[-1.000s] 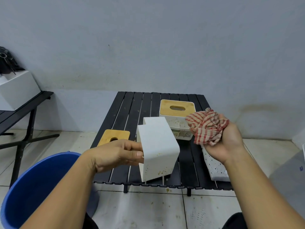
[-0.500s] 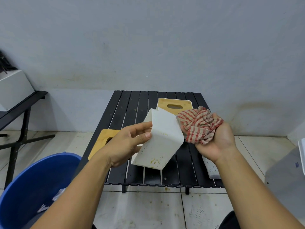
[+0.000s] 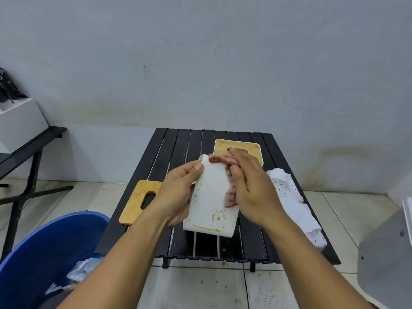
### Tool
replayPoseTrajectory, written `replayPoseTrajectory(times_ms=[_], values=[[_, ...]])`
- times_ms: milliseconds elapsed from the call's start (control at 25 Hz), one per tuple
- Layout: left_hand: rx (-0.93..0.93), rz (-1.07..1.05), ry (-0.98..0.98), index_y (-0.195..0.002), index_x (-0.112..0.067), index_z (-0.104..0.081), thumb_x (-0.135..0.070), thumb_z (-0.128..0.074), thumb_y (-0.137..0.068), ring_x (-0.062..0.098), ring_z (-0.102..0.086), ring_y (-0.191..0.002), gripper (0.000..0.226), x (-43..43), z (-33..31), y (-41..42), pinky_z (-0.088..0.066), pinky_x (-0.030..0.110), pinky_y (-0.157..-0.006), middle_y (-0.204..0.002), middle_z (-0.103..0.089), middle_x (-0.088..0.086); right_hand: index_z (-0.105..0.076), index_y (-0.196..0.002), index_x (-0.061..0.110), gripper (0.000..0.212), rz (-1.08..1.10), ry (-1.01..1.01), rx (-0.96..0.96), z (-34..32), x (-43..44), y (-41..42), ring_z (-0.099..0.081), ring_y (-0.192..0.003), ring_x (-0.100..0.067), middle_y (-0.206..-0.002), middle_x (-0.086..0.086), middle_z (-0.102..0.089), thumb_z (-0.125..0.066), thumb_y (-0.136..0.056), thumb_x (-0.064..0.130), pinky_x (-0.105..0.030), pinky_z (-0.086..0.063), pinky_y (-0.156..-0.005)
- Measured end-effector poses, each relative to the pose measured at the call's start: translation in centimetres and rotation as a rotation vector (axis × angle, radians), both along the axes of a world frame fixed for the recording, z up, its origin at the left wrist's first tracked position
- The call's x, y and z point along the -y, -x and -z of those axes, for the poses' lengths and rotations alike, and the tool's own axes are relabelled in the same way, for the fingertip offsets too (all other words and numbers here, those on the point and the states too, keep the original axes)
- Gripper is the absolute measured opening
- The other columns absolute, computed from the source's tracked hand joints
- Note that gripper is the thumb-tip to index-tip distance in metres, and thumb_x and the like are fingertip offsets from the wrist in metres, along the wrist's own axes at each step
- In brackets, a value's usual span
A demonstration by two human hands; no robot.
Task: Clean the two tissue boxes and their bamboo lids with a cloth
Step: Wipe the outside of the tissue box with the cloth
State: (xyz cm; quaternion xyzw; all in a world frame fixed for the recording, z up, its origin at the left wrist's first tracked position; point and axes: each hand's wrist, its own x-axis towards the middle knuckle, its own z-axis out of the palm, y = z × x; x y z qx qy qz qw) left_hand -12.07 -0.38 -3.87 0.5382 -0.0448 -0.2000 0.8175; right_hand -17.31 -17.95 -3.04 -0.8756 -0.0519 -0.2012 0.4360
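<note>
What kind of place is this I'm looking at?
Probably a bare utility or work room rather than a furnished living space: a plain grey wall, a tiled floor, and a black slatted table with a blue bucket beside it.

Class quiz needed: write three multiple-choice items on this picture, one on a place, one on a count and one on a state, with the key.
1. Where does the loose bamboo lid lie?
A. At the left edge of the table
B. On the floor
C. Atop the held box

2. How many bamboo lids show?
A. One
B. Two
C. Three

3. What state is the tissue box in the left hand in?
A. Spotless
B. Yellow-stained near its lower edge
C. Cracked in half

Key:
1 A, it lies at the table's left side.
2 B, one is loose and a second lid sits behind the hands.
3 B, yellow smears show below where the right hand presses the cloth.
</note>
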Motion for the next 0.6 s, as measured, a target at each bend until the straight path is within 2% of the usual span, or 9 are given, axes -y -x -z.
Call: replayPoseTrajectory(times_ms=[40, 80, 120, 200, 320, 480, 520, 600], values=[[-0.011, -0.003, 0.015, -0.125, -0.003, -0.069, -0.019, -0.048, -0.108, 0.029, -0.075, -0.096, 0.031, 0.0, 0.0, -0.1, -0.062, 0.038, -0.073, -0.118, -0.074, 0.022, -0.046, -0.149, 0.031, 0.044, 0.027, 0.159, -0.002, 0.4, -0.2, -0.5, -0.057, -0.127, -0.009, -0.154, 0.006, -0.044, -0.033, -0.108, 0.039, -0.034, -0.051, -0.103], [-0.028, -0.003, 0.038, -0.126, -0.003, -0.068, -0.019, -0.047, -0.108, 0.03, -0.075, -0.098, 0.032, -0.2, 0.0, -0.1, -0.062, 0.039, -0.074, -0.119, -0.074, 0.022, -0.043, -0.153, 0.026, 0.05, 0.059, 0.304, 0.018, 0.9, -0.4, -1.1, -0.04, -0.144, -0.011, -0.158, 0.006, -0.04, -0.029, -0.107, 0.041, -0.034, -0.035, -0.118], [-0.058, -0.007, 0.066, -0.127, -0.002, -0.068, -0.018, -0.047, -0.108, 0.031, -0.074, -0.099, 0.032, -0.3, -0.1, -0.1, -0.063, 0.04, -0.076, -0.121, -0.073, 0.023, -0.041, -0.154, 0.023, 0.053, 0.081, 0.411, 0.047, 1.0, -0.7, -1.3, -0.028, -0.15, -0.013, -0.16, 0.004, -0.039, -0.027, -0.106, 0.042, -0.034, -0.024, -0.123], [-0.131, -0.012, 0.139, -0.127, 0.001, -0.067, -0.018, -0.047, -0.107, 0.032, -0.072, -0.102, 0.034, -0.4, -0.1, 0.1, -0.062, 0.043, -0.081, -0.124, -0.071, 0.024, -0.04, -0.155, 0.02, 0.055, 0.085, 0.532, 0.126, 1.2, -1.3, -1.8, -0.024, -0.153, -0.015, -0.16, 0.002, -0.04, -0.024, -0.107, 0.04, -0.04, -0.018, -0.126], [-0.201, 0.004, 0.26, -0.133, 0.003, -0.064, -0.018, -0.052, -0.1, 0.034, -0.064, -0.117, 0.041, -0.6, 0.1, -0.1, -0.051, 0.047, -0.105, -0.134, -0.065, 0.024, -0.037, -0.157, 0.019, 0.054, 0.041, 0.615, 0.206, 1.8, -2.4, -2.0, -0.022, -0.154, -0.018, -0.163, 0.0, -0.037, -0.023, -0.108, 0.036, -0.045, -0.017, -0.126], [-0.192, 0.071, 0.347, -0.138, 0.006, -0.058, -0.016, -0.051, -0.094, 0.034, -0.06, -0.116, 0.05, -0.9, 0.6, -0.6, -0.043, 0.044, -0.11, -0.135, -0.056, 0.025, -0.039, -0.157, 0.017, 0.05, -0.054, 0.621, 0.315, 2.7, -3.4, -2.1, -0.02, -0.156, -0.019, -0.164, -0.002, -0.035, -0.037, -0.107, 0.021, -0.042, -0.011, -0.127], [-0.193, 0.068, 0.347, -0.134, 0.007, -0.061, -0.016, -0.046, -0.097, 0.034, -0.06, -0.118, 0.046, -1.1, 0.7, -0.7, -0.043, 0.043, -0.112, -0.134, -0.058, 0.026, -0.041, -0.156, 0.017, 0.051, -0.077, 0.63, 0.332, 3.0, -3.8, -2.0, -0.02, -0.156, -0.019, -0.164, -0.003, -0.035, -0.04, -0.105, 0.017, -0.041, -0.009, -0.128], [-0.192, 0.03, 0.361, -0.109, 0.005, -0.075, -0.022, -0.039, -0.102, 0.03, -0.07, -0.108, 0.046, -1.7, 0.6, -0.8, -0.054, 0.037, -0.103, -0.119, -0.069, 0.025, -0.049, -0.151, 0.016, 0.051, -0.157, 0.651, 0.384, 3.8, -4.5, -1.6, -0.027, -0.153, -0.02, -0.161, -0.004, -0.041, -0.042, -0.101, 0.013, -0.038, -0.01, -0.127]])
